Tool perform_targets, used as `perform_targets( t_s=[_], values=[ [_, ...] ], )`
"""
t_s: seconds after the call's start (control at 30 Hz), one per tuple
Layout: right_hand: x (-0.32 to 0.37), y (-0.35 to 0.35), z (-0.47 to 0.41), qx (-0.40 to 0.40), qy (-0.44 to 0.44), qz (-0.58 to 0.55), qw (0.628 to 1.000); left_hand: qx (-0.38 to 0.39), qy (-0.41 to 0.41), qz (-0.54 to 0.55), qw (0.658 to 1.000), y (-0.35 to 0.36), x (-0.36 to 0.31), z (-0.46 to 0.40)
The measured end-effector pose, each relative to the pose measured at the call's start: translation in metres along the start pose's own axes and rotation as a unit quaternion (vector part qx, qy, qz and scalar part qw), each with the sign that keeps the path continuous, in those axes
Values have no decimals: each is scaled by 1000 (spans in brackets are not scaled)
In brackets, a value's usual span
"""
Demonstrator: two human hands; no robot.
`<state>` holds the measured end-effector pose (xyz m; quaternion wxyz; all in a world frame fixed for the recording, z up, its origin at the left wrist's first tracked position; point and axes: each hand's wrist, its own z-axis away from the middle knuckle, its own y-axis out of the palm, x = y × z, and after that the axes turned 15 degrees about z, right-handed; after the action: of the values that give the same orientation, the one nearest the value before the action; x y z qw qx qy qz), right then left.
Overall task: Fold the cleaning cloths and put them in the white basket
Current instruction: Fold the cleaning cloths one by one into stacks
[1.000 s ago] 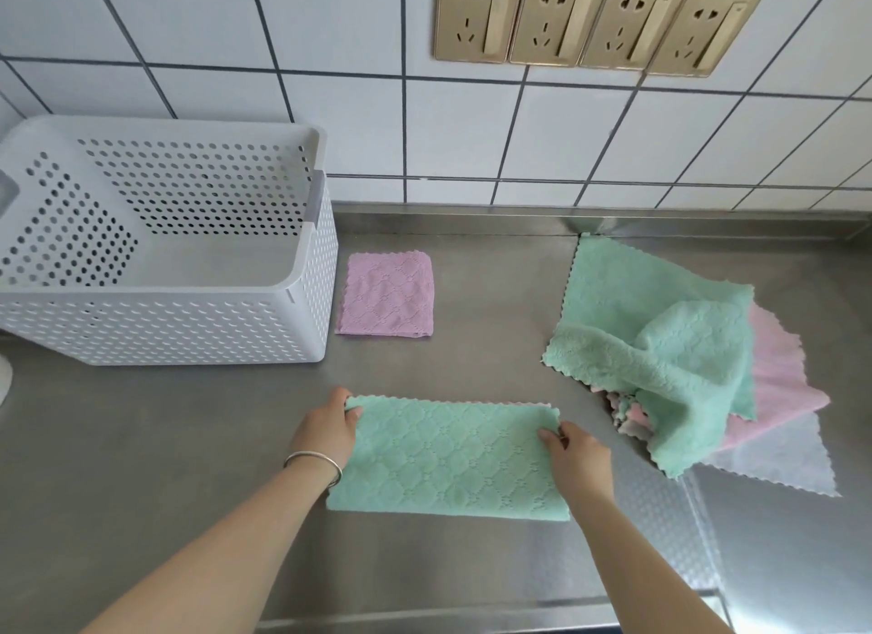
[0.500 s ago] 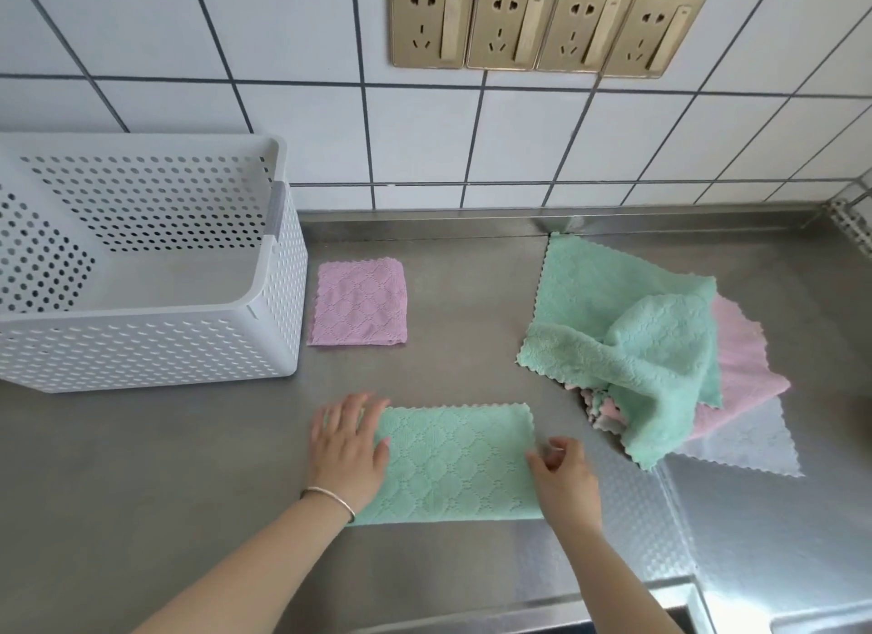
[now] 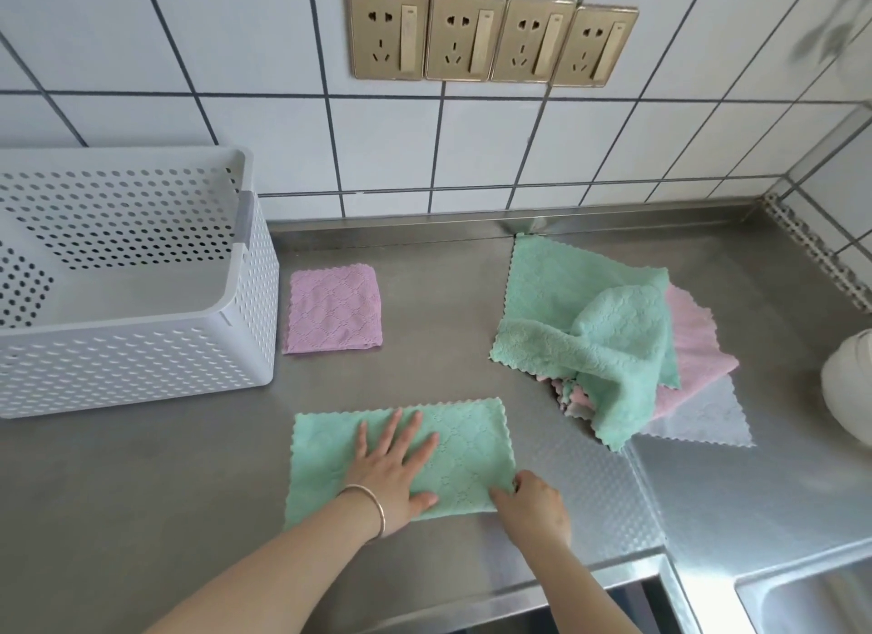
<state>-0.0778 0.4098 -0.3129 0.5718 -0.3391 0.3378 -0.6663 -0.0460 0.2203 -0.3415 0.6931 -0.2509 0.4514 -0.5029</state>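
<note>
Green cloth, folded once into a long strip, lies flat on the steel counter in front of us, well short of the basket. A second ago we pinched it at both short ends; now our left hand has come in over its middle and lies flat with the fingers spread wide, pressing the strip down, while our right hand has dropped to the near right corner, fingers curled and seemingly nipping the edge, though how much cloth they hold we cannot tell. We read that as the first fold smoothed and the second, end over end, about to start; nothing is in the basket yet as far as we see. Counting: one strip in hand; one pink cloth already folded small, just right of the basket; one loose pile to the right, with two green cloths on top, one pink and one white showing beneath, and more scalloped edges between that we cannot count. One white basket stands at the left. Behind, on the tiled wall, four brass sockets sit in a row, and one white rounded object shows at the right edge
</note>
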Motion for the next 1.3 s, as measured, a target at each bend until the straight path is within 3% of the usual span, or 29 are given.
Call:
perform_targets(
  t_s=[0.1, 0.17, 0.23, 0.33, 0.47, 0.6, 0.7, 0.8, 1.0, 1.1, 1.3],
  values=[
    [5, 4, 8, -146, -62, 30, 987, -66, -6, 167, 984, -18, -18, 2],
    [15, 6, 17, -223, -99, -5, 970, -151, -3, 345, 926, -30, -30, 3],
    [24, 4, 23, -249, -146, 9, 957, -157, -9, 470, 869, -46, -44, 6],
    [36, 2, 29, -269, -197, 21, 943, -135, -22, 489, 862, -59, -55, 9],
    [50, 5, 34, -322, -241, 9, 915, -178, -73, 483, 854, -65, -51, 8],
    [63, 7, 42, -406, -350, 23, 844, -199, -130, 498, 834, -68, -41, 15],
    [68, 17, 41, -395, -428, 2, 813, -251, -151, 484, 825, -70, -28, 24],
    [70, 31, 42, -357, -423, 8, 832, -305, -166, 487, 802, -68, -9, 41],
    [79, 58, 36, -245, -421, 150, 860, -347, -238, 498, 758, -52, 36, 62],
    [87, 72, 32, -223, -405, 178, 869, -357, -278, 483, 750, -44, 50, 64],
    [92, 83, 29, -235, -430, 182, 852, -386, -305, 473, 731, -26, 66, 59]
  ],
)
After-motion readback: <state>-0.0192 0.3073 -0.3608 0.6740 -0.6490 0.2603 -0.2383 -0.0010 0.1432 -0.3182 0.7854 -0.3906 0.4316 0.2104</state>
